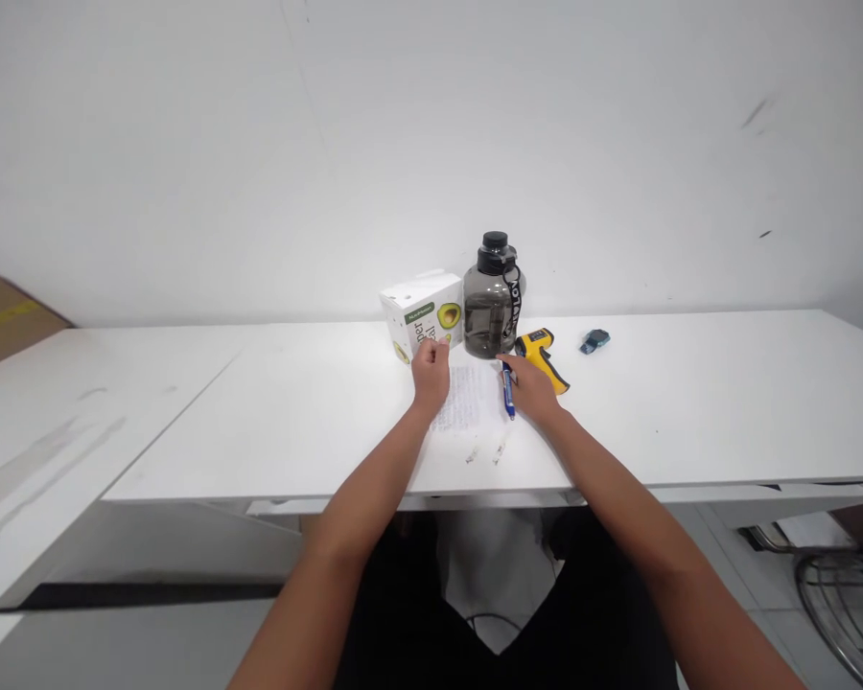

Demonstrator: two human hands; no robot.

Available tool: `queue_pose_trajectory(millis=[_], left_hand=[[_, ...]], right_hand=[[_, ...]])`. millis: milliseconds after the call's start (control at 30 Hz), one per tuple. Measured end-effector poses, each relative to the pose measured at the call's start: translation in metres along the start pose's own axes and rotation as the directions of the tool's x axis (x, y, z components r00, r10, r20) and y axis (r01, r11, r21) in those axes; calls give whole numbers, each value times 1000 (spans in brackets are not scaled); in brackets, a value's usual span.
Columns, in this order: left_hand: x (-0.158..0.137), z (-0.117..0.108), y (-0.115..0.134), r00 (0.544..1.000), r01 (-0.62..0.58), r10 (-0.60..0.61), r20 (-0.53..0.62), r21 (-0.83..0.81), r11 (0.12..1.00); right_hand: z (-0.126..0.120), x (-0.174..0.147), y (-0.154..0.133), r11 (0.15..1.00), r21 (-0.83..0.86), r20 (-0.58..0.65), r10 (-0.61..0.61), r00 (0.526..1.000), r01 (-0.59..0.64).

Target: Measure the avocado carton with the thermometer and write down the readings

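Note:
On the white table, a handwritten sheet of paper (464,401) lies between my hands. My left hand (430,374) is closed at the paper's left edge, in front of a white box (421,309) with avocado pictures. Whatever its curled fingers may hold is hidden. At the paper's right side, my right hand (536,388) grips a blue pen (508,395) between thumb and fingers, with the index finger reaching over the pen's far end. Just beyond the right hand lies a yellow and black infrared thermometer gun (536,343), its handle partly behind the hand.
A large dark see-through water bottle (485,307) stands upright beside the box. A small teal object (594,340) lies farther right. Two small scraps or marks (499,450) are near the table's front edge. A cardboard box (7,321) sits at far left.

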State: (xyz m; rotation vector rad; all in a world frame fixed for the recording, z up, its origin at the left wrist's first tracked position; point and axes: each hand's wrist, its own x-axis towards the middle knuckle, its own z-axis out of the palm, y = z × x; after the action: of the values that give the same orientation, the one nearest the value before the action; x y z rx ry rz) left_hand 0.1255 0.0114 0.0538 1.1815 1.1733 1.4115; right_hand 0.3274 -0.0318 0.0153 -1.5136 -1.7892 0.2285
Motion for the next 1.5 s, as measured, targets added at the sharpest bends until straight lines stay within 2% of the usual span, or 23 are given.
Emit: queue_pose_trajectory(millis=[100, 200, 267, 333, 467, 533, 600, 667, 733, 800, 900, 1033, 1133, 1200, 1400, 1500], left_hand=[[8, -8, 4, 979, -150, 169, -113, 162, 975], [14, -14, 1, 916, -259, 335, -221, 313, 914], [16, -15, -6, 858, -290, 421, -295, 397, 871], [17, -15, -13, 831, -268, 438, -343, 443, 856], [22, -16, -25, 890, -184, 339, -304, 439, 879], [25, -18, -28, 915, -189, 314, -255, 419, 888], [28, -21, -29, 924, -198, 305, -230, 395, 897], [30, -25, -29, 924, -184, 293, -244, 388, 903], [32, -27, -27, 920, -154, 290, -265, 438, 886], [31, -28, -24, 914, -120, 301, -274, 525, 842], [27, -26, -20, 915, -83, 298, -271, 595, 799], [23, -23, -18, 931, -70, 242, -272, 518, 852], [22, -23, -16, 953, -63, 181, -242, 426, 902], [21, -24, -15, 952, -53, 162, -258, 383, 922], [24, -24, -12, 902, -78, 139, -409, 162, 984], [27, -24, -11, 870, -171, 151, -469, 0, 985]], right_hand=[[0, 1, 2, 998, -59, 24, 16, 1000, -15], [0, 1, -2, 992, -122, 44, 49, 998, -44], [-1, 1, -8, 977, -199, 78, 95, 992, -78], [-2, 0, -13, 956, -273, 116, 146, 983, -109], [-6, 0, -21, 938, -330, 122, 156, 980, -109], [-9, 1, -21, 931, -354, 61, 121, 991, -92], [-15, 3, -20, 901, -410, -43, 134, 990, -140], [-20, 4, -16, 847, -466, -154, 208, 966, -256], [-24, 5, -11, 792, -482, -214, 309, 927, -375], [-26, 7, -6, 755, -470, -202, 412, 888, -457], [-25, 9, 0, 734, -462, -122, 503, 855, -498], [-22, 10, 4, 710, -508, -114, 507, 855, -489], [-22, 10, 4, 721, -499, -104, 502, 859, -481], [-22, 10, 4, 733, -474, -90, 511, 855, -488], [-28, 12, 1, 735, -426, -75, 553, 830, -528], [-33, 13, -2, 736, -378, -94, 572, 815, -561]])
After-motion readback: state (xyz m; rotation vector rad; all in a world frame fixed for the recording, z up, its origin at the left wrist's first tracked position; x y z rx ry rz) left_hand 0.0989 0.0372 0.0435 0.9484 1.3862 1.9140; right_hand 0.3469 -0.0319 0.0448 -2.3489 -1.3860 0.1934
